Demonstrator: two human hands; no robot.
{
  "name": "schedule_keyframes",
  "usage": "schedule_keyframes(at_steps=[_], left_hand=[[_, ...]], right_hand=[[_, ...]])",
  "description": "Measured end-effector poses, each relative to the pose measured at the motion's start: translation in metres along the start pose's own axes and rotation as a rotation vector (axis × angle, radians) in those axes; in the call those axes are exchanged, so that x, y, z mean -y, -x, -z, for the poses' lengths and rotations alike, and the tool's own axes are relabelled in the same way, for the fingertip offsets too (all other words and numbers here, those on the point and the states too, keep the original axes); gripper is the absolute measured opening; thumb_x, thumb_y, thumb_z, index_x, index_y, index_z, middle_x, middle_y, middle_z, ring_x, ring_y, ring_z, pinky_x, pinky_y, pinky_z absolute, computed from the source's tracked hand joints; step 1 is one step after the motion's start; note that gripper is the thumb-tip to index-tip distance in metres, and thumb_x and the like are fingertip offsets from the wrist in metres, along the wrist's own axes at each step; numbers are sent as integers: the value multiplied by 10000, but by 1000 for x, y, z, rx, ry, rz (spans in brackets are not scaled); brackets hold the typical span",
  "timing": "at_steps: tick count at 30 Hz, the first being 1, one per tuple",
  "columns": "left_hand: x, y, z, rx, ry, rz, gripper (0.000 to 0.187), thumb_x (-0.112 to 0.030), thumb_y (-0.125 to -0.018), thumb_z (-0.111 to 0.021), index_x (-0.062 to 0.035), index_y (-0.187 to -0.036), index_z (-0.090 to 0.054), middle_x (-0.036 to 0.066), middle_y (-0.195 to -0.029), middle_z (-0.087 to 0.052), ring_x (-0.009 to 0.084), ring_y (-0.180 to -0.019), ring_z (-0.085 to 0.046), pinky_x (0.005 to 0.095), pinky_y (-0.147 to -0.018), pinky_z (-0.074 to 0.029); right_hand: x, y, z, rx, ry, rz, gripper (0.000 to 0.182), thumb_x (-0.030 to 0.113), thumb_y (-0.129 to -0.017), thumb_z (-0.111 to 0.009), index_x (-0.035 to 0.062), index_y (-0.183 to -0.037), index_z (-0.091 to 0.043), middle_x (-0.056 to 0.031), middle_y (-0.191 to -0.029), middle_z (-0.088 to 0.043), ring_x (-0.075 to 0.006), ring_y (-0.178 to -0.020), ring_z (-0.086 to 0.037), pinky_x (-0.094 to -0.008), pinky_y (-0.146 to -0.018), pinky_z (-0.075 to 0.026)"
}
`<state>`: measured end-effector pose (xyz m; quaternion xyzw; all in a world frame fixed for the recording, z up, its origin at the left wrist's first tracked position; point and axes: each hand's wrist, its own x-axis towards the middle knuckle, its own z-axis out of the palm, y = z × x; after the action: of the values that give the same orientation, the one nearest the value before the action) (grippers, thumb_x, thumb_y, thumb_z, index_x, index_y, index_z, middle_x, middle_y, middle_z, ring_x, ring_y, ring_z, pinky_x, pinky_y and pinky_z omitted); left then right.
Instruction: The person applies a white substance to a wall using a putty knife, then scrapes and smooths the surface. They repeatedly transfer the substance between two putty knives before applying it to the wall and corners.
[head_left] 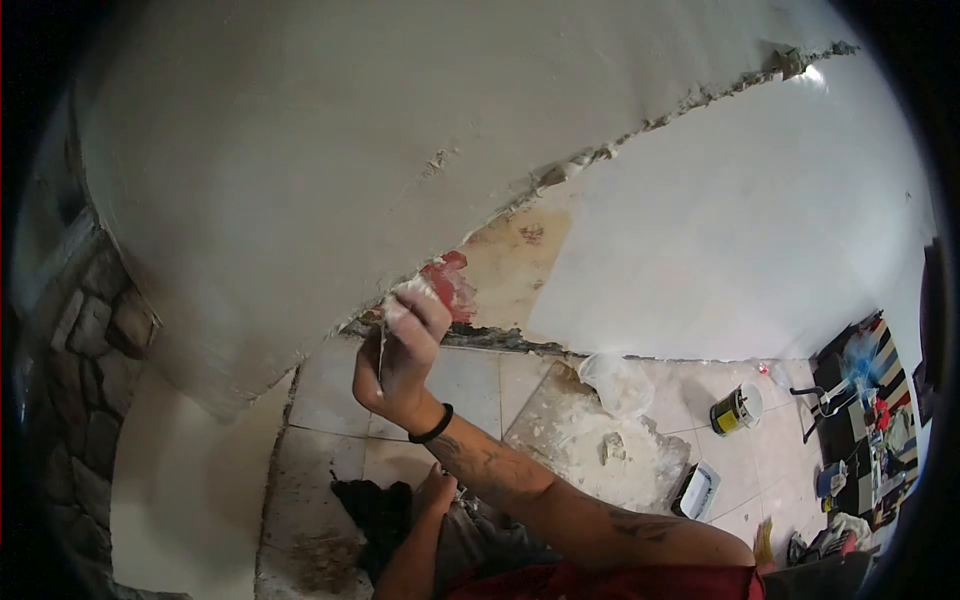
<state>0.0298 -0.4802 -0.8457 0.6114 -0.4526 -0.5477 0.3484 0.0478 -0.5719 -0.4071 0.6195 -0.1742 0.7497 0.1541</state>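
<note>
My right hand (408, 345), fingers curled and whitened with plaster, is raised to the ragged lower edge of the plastered surface (300, 150). A thin, flat blade (381, 350), seen nearly edge-on, is in its grip. Wet-looking filler (418, 290) sits at the knuckles, beside a red patch (452, 285) on the bare wall. Lower down, near my lap, my left hand (437, 490) is closed around something small and mostly hidden; I cannot tell what it is. A black cloth (375, 520) lies beside that hand.
A plaster-splattered sheet (560, 420) covers part of the tiled floor, with a whitish bucket (617, 385) on it. Farther right are a paint can (730, 412) and a tray (697, 490). Stonework (90, 350) borders the left; cluttered shelving (880, 420) stands far right.
</note>
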Motion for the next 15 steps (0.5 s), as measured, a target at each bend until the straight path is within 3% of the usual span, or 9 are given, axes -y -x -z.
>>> schedule_keyframes(at_steps=[1,3,6,8,10,11,14,15], left_hand=[[0,1,0,9,-65,-67,477,-261,-765,-602,34,-1128,-509,238,-1105,-567,388,-1070,-519,415,-889,-413],[-1,3,7,20,-196,-202,503,-274,-760,-613,39,-1139,-503,247,-1112,-562,394,-1083,-511,412,-895,-411],[-47,20,13,67,-291,67,472,-319,-833,-587,-4,-1172,-492,165,-1127,-568,338,-1024,-545,424,-833,-435],[-57,27,14,87,-122,26,432,-298,-820,-610,-4,-1125,-526,159,-1055,-588,309,-973,-560,399,-813,-437],[-55,26,15,126,-51,60,428,-298,-821,-608,1,-1116,-526,158,-1034,-586,291,-943,-564,386,-794,-436],[-33,13,9,56,-109,-24,408,-292,-826,-601,9,-1091,-527,147,-962,-595,257,-869,-572,374,-750,-434],[-36,11,9,128,-4,138,380,-266,-833,-596,11,-1084,-528,138,-921,-606,243,-833,-586,367,-723,-439],[-34,10,9,118,-11,108,366,-257,-835,-595,8,-1080,-531,128,-899,-608,232,-806,-584,362,-715,-441]], right_hand=[[4,6,7,51,24,-71,610,-143,-591,-452,42,-1164,-357,-190,-1218,-345,-309,-1135,-386,-376,-935,-358],[-4,0,27,-85,56,-54,653,-143,-594,-453,46,-1212,-357,-200,-1198,-377,-341,-1149,-395,-420,-974,-329],[-7,-52,53,-366,67,-72,710,-141,-593,-413,26,-1273,-296,-183,-1243,-345,-344,-1186,-380,-443,-1004,-329],[-1,-110,66,-384,-165,-55,756,-139,-570,-352,5,-1303,-238,-158,-1279,-305,-319,-1205,-356,-430,-1010,-340],[-8,-132,71,-284,-73,50,768,-129,-562,-329,3,-1311,-231,-164,-1274,-308,-308,-1223,-335,-417,-1012,-343],[-12,-139,70,-236,-33,104,774,-124,-557,-317,2,-1316,-228,-166,-1271,-309,-303,-1232,-324,-411,-1013,-345],[-17,-123,51,-225,-43,68,799,-85,-553,-390,33,-1322,-205,-154,-1251,-317,-255,-1178,-358,-366,-947,-377],[-16,-117,47,-214,-13,79,806,-74,-556,-411,44,-1323,-196,-151,-1247,-317,-244,-1157,-376,-354,-920,-397]])
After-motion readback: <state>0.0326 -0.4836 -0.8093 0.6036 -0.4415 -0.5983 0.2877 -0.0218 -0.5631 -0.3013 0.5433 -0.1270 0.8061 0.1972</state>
